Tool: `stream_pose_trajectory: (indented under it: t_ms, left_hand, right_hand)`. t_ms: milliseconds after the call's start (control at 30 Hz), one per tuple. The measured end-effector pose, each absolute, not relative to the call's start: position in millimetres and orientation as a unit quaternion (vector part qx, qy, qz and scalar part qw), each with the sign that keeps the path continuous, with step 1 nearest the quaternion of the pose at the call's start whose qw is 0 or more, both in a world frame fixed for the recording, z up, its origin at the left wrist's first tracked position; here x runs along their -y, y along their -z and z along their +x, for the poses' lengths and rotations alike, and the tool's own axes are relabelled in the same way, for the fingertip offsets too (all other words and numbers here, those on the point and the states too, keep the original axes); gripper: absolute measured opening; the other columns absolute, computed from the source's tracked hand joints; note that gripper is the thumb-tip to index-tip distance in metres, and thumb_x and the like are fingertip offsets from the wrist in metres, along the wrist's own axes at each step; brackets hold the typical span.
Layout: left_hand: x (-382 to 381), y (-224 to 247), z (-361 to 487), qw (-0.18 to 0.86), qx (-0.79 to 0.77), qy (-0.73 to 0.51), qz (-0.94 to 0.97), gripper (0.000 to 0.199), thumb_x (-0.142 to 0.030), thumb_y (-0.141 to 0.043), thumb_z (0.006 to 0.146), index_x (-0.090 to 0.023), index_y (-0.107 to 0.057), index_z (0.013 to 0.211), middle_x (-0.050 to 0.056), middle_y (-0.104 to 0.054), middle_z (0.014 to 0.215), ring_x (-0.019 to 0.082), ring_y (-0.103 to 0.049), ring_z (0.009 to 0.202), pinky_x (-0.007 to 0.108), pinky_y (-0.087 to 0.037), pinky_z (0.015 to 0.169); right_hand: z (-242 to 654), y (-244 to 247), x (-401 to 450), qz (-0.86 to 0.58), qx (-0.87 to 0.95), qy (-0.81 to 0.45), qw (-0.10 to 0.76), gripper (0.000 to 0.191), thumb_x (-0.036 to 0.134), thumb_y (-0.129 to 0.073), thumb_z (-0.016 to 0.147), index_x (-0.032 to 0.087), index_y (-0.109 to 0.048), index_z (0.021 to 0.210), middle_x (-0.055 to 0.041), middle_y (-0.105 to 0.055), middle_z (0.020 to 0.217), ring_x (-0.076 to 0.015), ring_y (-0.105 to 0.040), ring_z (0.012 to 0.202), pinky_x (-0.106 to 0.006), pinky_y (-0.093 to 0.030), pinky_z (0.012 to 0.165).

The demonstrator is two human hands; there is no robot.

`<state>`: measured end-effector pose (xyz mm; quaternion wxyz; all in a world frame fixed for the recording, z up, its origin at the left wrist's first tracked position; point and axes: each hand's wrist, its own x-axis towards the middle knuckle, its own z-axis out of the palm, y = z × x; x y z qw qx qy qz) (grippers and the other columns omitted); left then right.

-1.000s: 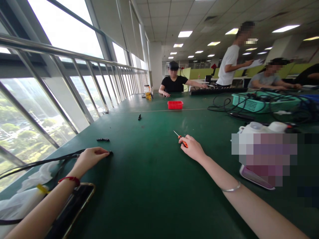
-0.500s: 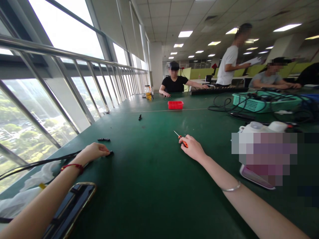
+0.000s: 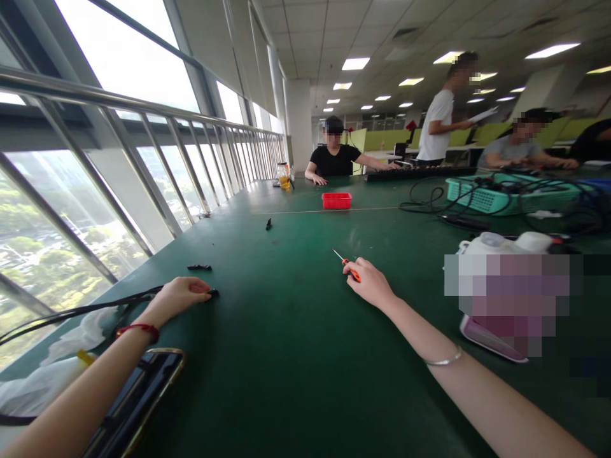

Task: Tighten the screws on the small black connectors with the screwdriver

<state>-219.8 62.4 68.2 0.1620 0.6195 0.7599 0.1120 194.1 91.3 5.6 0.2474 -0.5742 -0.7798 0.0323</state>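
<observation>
Lying under your left forearm is one dark phone point(image 3: 138, 397) on the green counter point(image 3: 286, 343). Your left hand point(image 3: 177, 296) rests there, fingers closed on the end of one black cable point(image 3: 81, 311). Your right hand point(image 3: 371, 284) is clamped on one orange screwdriver point(image 3: 347, 267). Farther off lie two small black parts point(image 3: 199, 267), then one red tray point(image 3: 336, 201).

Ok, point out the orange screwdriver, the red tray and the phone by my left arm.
orange screwdriver point(image 3: 352, 273): head view, on the orange handle at the right hand's fingertips.
red tray point(image 3: 336, 201): head view, on its front wall.
phone point(image 3: 143, 397): head view, on the dark screen.
</observation>
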Motion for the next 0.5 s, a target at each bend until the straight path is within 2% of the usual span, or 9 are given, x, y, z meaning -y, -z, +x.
stream_pose_trajectory:
  t_ms: [167,367,500]
  left_hand:
    - [-49,-62,-190,0.089,-0.746,-0.113,0.651,0.028,-0.033,-0.056,0.074,-0.017,-0.067,0.094,0.002,-0.071,0.091,0.020,-0.062,0.085,0.024,-0.044,0.074]
    - [-49,-55,-105,0.052,-0.666,-0.147,0.729,0.023,-0.031,-0.054,0.074,-0.024,-0.070,0.089,0.001,-0.070,0.092,0.021,-0.063,0.085,0.027,-0.047,0.073]
    - [-60,-49,-47,0.055,-0.578,-0.177,0.794,0.019,-0.025,-0.055,0.075,-0.023,-0.069,0.087,0.001,-0.068,0.092,0.019,-0.062,0.085,0.028,-0.047,0.074]
  right_hand:
    - [194,-6,-90,-0.575,0.779,-0.036,0.248,0.018,0.018,-0.046,0.078,0.022,-0.061,0.088,-0.0033,-0.053,0.088,-0.0145,-0.051,0.081,-0.022,-0.036,0.058]
    - [194,-6,-90,-0.572,0.781,-0.031,0.247,0.018,0.018,-0.046,0.079,0.022,-0.061,0.089,-0.0036,-0.053,0.088,-0.0150,-0.051,0.082,-0.022,-0.036,0.058]
    - [193,-5,-89,-0.577,0.773,-0.022,0.265,0.024,0.021,-0.048,0.079,0.021,-0.056,0.101,-0.0041,-0.052,0.094,-0.0149,-0.053,0.079,-0.023,-0.037,0.058]
